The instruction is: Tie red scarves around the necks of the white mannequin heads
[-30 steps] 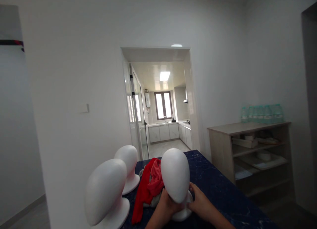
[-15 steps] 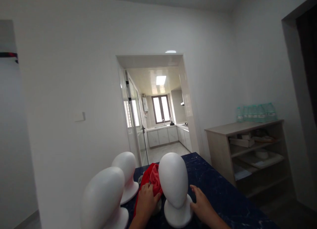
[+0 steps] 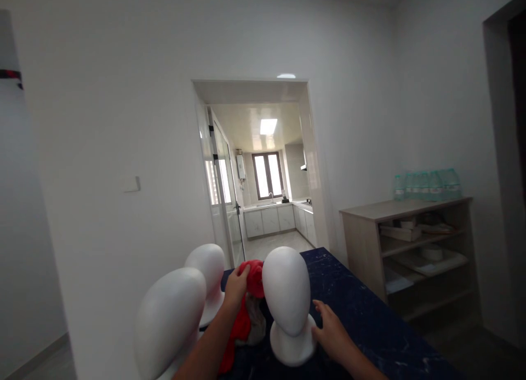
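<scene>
Left hand [image 3: 235, 286] pinches the red cloth [image 3: 253, 278] raised; right hand [image 3: 331, 333], fingers spread, touches the mannequin head's base [image 3: 292, 346].

My left hand [image 3: 235, 288] has closed its fingers on a red cloth [image 3: 253, 278], bunched up and lifted level with the side of the white foam mannequin head [image 3: 287, 299]; the rest of the cloth hangs down in a loose red fold, with some grey fabric behind it. The head is smooth, featureless and egg-shaped, standing upright on its round flared base on the dark blue tabletop [image 3: 361, 320]. My right hand [image 3: 331, 335] rests open against that base.
</scene>
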A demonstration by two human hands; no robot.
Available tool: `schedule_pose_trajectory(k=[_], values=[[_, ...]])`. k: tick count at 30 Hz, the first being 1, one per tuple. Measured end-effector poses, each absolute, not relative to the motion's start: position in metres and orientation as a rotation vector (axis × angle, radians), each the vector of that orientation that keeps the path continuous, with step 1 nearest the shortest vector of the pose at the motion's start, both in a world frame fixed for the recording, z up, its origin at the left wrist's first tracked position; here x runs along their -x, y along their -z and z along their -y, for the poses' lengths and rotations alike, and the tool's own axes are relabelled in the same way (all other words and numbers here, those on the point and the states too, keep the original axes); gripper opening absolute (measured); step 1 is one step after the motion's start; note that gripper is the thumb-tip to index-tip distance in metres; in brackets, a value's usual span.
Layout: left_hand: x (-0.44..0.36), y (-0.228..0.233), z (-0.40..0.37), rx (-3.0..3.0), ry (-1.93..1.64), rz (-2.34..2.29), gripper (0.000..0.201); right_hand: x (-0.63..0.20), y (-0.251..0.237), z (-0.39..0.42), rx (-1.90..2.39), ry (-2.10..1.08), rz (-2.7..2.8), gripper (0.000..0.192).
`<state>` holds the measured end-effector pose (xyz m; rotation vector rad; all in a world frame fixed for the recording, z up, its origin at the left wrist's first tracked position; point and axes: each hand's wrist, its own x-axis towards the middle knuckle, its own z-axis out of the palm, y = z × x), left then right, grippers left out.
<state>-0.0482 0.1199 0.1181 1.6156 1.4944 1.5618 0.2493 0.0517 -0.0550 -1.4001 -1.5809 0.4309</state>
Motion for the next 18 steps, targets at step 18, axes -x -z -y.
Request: schedule_pose_trajectory(k=[18], values=[[0.101, -0.164, 0.1, -0.98, -1.426, -1.024, 0.046, -0.259, -0.018, -0.016, 1.331, -0.374, 1.179, 0.026]])
